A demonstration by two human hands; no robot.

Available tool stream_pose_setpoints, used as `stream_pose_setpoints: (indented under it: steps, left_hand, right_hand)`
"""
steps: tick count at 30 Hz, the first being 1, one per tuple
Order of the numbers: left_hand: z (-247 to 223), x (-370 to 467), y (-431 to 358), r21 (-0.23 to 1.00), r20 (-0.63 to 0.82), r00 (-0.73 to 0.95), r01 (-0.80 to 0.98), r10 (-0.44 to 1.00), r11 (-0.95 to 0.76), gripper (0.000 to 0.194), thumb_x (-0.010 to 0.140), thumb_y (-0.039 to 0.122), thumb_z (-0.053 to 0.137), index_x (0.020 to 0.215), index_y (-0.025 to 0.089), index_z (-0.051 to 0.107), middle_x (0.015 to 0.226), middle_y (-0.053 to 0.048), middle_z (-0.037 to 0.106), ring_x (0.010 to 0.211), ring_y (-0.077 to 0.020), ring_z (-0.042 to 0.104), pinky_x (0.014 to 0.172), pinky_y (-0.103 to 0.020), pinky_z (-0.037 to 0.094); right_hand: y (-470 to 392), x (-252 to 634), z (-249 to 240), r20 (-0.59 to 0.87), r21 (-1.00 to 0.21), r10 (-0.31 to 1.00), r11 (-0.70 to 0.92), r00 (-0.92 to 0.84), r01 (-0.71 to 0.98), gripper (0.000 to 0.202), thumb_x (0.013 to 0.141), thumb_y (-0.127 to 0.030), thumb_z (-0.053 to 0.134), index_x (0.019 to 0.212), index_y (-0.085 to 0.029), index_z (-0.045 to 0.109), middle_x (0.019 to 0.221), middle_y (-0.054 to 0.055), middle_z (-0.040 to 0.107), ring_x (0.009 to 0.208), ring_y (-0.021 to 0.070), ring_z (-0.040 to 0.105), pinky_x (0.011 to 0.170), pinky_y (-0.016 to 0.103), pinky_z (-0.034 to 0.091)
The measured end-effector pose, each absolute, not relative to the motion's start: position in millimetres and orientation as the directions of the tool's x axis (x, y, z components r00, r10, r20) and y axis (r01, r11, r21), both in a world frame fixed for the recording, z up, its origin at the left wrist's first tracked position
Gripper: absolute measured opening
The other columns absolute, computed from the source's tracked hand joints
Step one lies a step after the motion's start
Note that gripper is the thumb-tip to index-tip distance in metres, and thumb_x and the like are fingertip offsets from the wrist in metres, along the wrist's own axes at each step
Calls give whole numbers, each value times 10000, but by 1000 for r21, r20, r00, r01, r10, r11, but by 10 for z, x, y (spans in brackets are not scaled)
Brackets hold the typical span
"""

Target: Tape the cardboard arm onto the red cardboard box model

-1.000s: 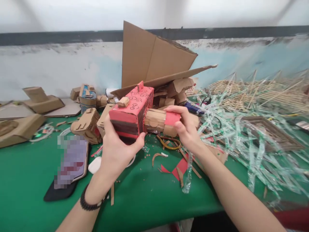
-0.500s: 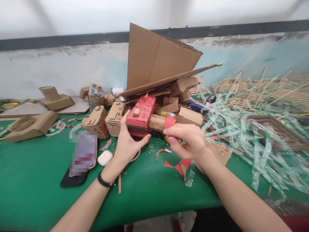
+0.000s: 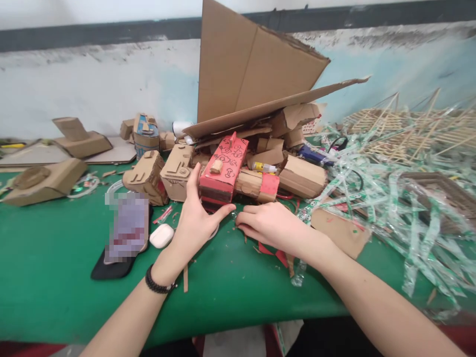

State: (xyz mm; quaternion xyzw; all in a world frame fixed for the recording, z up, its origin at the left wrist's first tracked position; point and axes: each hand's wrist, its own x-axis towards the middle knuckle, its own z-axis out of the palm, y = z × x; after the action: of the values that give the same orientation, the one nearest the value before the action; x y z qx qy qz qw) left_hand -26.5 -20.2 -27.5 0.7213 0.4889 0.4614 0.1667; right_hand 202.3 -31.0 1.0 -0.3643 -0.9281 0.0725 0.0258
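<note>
My left hand point(image 3: 199, 213) wraps round the near end of a red cardboard box point(image 3: 226, 161) with black line drawings, fingers on its left side and thumb at its near right corner. A small cardboard knob sits on the box top. From its right side extends a cardboard cylinder point(image 3: 249, 183) with a red band point(image 3: 268, 186) at the end. My right hand point(image 3: 269, 223) is low over the table, just right of my left thumb, its fingers pressed together. Whatever lies between those fingertips is hidden. Red paper scraps point(image 3: 273, 253) lie beneath this hand.
On the green table point(image 3: 223, 302), a phone point(image 3: 130, 228) and white earbud case point(image 3: 161, 235) lie left. Cardboard boxes point(image 3: 176, 171) stand behind them. A large cardboard sheet point(image 3: 256, 64) rises at the back. Tangled plastic strips point(image 3: 412, 238) and wooden sticks point(image 3: 394, 126) fill the right.
My right hand has moved left and down from the cylinder's red band toward the table beside my left thumb. My left hand stays on the red box. The view has shifted slightly.
</note>
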Motion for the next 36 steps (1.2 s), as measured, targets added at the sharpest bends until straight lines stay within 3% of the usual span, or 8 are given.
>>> stream_pose_setpoints:
  steps: [3, 6, 9, 13, 22, 27, 31, 36]
  left_hand:
    - [-174, -355, -316, 721, 434, 139, 538, 890, -436, 1083, 920, 517, 834, 1731, 241, 172, 1754, -217, 407, 1595, -375, 488, 1294, -573, 457]
    - [-46, -525, -488, 708, 317, 159, 617, 935, -345, 726, 993, 490, 718, 1585, 215, 401, 1591, -191, 591, 1447, -350, 638, 1184, -532, 566]
    - [22, -686, -682, 464, 213, 156, 853, 964, -240, 340, 996, 480, 680, 1236, 240, 653, 1327, -128, 715, 1242, -382, 726, 1054, -585, 606]
    - [-62, -731, -855, 239, 228, 225, 930, 947, -279, 352, 918, 507, 787, 1115, 234, 686, 1419, -178, 690, 1325, -454, 678, 1039, -619, 606]
    - [-145, -620, -867, 103, 305, 245, 952, 920, -288, 143, 888, 289, 675, 769, 214, 648, 1498, -234, 685, 1345, -526, 661, 1101, -712, 545]
    - [171, -773, -987, 465, 158, 261, 831, 952, -305, 232, 923, 409, 628, 743, 274, 685, 1533, -98, 697, 1438, -453, 623, 1136, -665, 545]
    - [431, -723, -963, 896, -157, 508, 434, 847, -93, 421, 971, 610, 650, 731, 268, 700, 1603, -70, 643, 1285, -438, 731, 849, -558, 675]
    - [397, -393, -727, 972, -120, 604, -91, 788, 218, 501, 861, 650, 805, 651, 233, 622, 1441, -157, 748, 1431, -481, 640, 1072, -706, 583]
  right_hand:
    - [-302, 2004, -6, -3, -146, 670, 734, -742, 663, 198, 1143, -324, 566, 1133, -216, 732, 1047, 42, 789, 881, 197, 768, 629, 338, 331]
    - [-295, 1998, -34, 15, -147, 670, 736, -742, 661, 201, 1139, -324, 572, 1121, -220, 743, 1052, 47, 795, 883, 197, 766, 620, 339, 328]
    - [-289, 1998, -72, 58, -148, 669, 739, -741, 657, 178, 1125, -299, 598, 1105, -219, 756, 1053, 53, 802, 873, 197, 761, 609, 333, 337]
    - [-280, 1991, -114, 173, -178, 674, 738, -718, 650, 273, 1135, -406, 583, 1095, -219, 778, 1018, 51, 804, 879, 199, 766, 628, 320, 394]
    - [-208, 1931, -155, 292, -218, 784, 613, -548, 760, 451, 1168, -499, 465, 1053, -206, 788, 1027, 67, 811, 879, 191, 761, 639, 286, 423]
    - [-153, 1900, -184, 303, -266, 813, 573, -498, 775, 415, 1159, -481, 496, 1059, -207, 791, 1059, 72, 812, 913, 203, 768, 656, 283, 437]
    - [-121, 2021, -112, 314, -515, 763, 637, -565, 573, 322, 1128, -421, 588, 1060, -196, 808, 1057, 71, 833, 956, 206, 775, 798, 293, 531]
    - [-82, 2267, 103, 216, -877, 787, 417, -578, 239, 380, 1104, -492, 598, 1070, -192, 827, 924, 38, 838, 724, 149, 734, 658, 254, 572]
